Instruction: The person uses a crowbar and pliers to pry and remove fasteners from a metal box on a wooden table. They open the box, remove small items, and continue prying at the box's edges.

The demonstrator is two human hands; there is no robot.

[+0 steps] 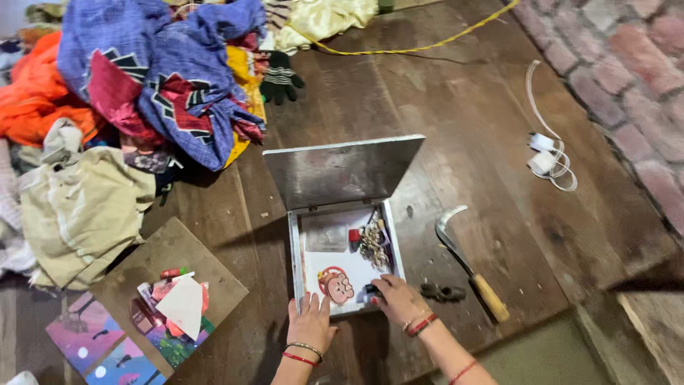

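A small metal box (295, 257) stands open on a dark wooden surface, its lid (342, 171) tilted up and away from me. Inside lie a round sticker with a cartoon face (336, 285), a red item (354, 234), a clear packet (326, 237) and a tangle of metal trinkets (374, 244). My left hand (310, 324) rests on the box's near left edge, fingers spread. My right hand (395, 299) reaches into the near right corner, fingers closed on a small dark object (372, 291). Both wrists wear bangles.
A curved sickle with a wooden handle (467, 264) lies right of the box, a small dark metal piece (442, 291) beside it. A heap of clothes (142, 78) fills the far left. A board with paper scraps (174, 299) sits at near left. A white charger cable (548, 153) lies far right.
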